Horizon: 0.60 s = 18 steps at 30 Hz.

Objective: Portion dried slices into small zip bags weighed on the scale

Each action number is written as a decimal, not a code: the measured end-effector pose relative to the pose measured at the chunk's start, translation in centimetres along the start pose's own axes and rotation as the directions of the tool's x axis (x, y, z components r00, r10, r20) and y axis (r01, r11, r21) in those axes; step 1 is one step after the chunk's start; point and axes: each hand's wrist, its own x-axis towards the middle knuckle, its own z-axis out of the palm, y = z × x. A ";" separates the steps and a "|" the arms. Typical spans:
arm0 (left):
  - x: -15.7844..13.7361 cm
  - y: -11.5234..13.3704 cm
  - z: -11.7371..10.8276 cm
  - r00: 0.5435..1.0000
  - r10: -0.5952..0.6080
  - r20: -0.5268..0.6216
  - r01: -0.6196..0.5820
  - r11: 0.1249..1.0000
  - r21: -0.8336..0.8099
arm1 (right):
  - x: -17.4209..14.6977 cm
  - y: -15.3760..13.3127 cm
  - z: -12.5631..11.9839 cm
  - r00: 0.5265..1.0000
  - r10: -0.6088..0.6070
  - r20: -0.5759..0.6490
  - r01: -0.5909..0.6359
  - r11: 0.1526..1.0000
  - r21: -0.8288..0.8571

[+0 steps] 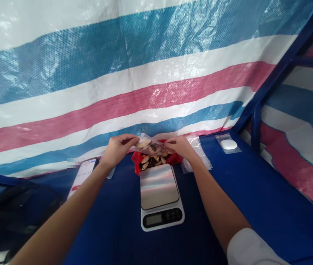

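Between my hands is a clear plastic bag (152, 148) with pale, dried-looking slices in it. My left hand (119, 149) pinches its left edge, and my right hand (181, 146) pinches the right edge. Just below the clear bag lies an opened red bag (136, 162) holding more dried slices (156, 161), pale with dark parts; I cannot tell their exact kind. A digital kitchen scale (159, 189) with a shiny metal plate sits nearer to me, its plate bare. Any figure on its display is unreadable.
Flat clear bags (197, 151) lie by my right wrist. Farther right, a white oval object (228, 144) rests on a small clear bag. A phone (83, 173) lies left, near a dark bag (21, 209). Striped plastic sheeting (134, 84) walls the back of the blue table (228, 184).
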 end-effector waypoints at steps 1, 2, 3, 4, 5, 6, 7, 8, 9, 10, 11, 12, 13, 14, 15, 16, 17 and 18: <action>0.2 0.3 0.1 1.000 0.022 -0.010 -0.022 1.000 -0.004 | 0.0 -0.1 -0.1 1.000 0.016 -0.007 -0.016 1.000 0.025; 0.3 0.6 0.2 0.999 0.039 -0.017 -0.040 0.999 -0.008 | 0.0 -0.2 -0.3 0.999 0.031 -0.013 -0.031 0.998 0.047; 0.4 0.9 0.3 0.998 0.053 -0.021 -0.053 0.999 -0.011 | 0.0 -0.2 -0.5 0.999 0.042 -0.023 -0.041 0.997 0.060; 0.5 1.2 0.4 0.998 0.062 -0.023 -0.063 0.998 -0.015 | 0.0 -0.3 -0.7 0.998 0.049 -0.039 -0.047 0.997 0.063; 0.6 1.4 0.5 0.997 0.069 -0.023 -0.069 0.997 -0.017 | 0.0 -0.3 -0.9 0.997 0.052 -0.056 -0.049 0.997 0.054; 0.6 1.6 0.6 0.997 0.073 -0.024 -0.074 0.997 -0.018 | 0.1 -0.3 -1.1 0.996 0.053 -0.070 -0.050 0.998 0.038; 0.6 1.7 0.7 0.997 0.075 -0.024 -0.075 0.997 -0.017 | 0.1 -0.3 -1.3 0.995 0.050 -0.081 -0.048 0.999 0.018; 0.5 1.7 0.8 0.997 0.074 -0.025 -0.074 0.997 -0.016 | 0.2 -0.2 -1.4 0.995 0.045 -0.089 -0.045 0.999 -0.002; 0.4 1.7 0.8 0.997 0.071 -0.024 -0.071 0.997 -0.012 | 0.2 -0.2 -1.4 0.995 0.038 -0.092 -0.040 0.999 -0.021; 0.4 1.6 0.9 0.998 0.066 -0.024 -0.066 0.998 -0.006 | 0.3 -0.2 -1.4 0.995 0.030 -0.091 -0.033 0.999 -0.035; 0.3 1.4 0.9 0.998 0.059 -0.023 -0.059 0.998 0.001 | 0.3 -0.1 -1.4 0.996 0.023 -0.086 -0.027 0.999 -0.042; 0.2 1.2 0.9 0.998 0.052 -0.020 -0.052 0.999 0.009 | 0.3 -0.1 -1.2 0.997 0.019 -0.076 -0.022 0.999 -0.042; 0.1 1.0 0.9 0.999 0.044 -0.012 -0.043 0.999 0.017 | 0.3 0.0 -1.0 0.998 0.016 -0.064 -0.019 0.999 -0.038; 0.1 0.8 0.9 0.999 0.036 -0.001 -0.036 0.999 0.025 | 0.3 0.0 -0.8 0.999 0.013 -0.051 -0.015 0.999 -0.034; 0.0 0.5 0.8 1.000 0.029 0.012 -0.030 0.999 0.033 | 0.2 0.0 -0.6 0.999 0.010 -0.037 -0.011 0.999 -0.030; 0.0 0.3 0.7 0.999 0.024 0.027 -0.025 0.999 0.043 | 0.2 0.1 -0.4 1.000 0.006 -0.025 -0.007 1.000 -0.028; -0.1 0.1 0.6 0.999 0.022 0.040 -0.024 0.998 0.053 | 0.2 0.1 -0.2 1.000 0.002 -0.015 -0.003 1.000 -0.028; -0.1 -0.1 0.5 0.999 0.021 0.048 -0.024 0.998 0.063 | 0.2 0.1 0.0 1.000 0.000 -0.008 0.000 1.000 -0.028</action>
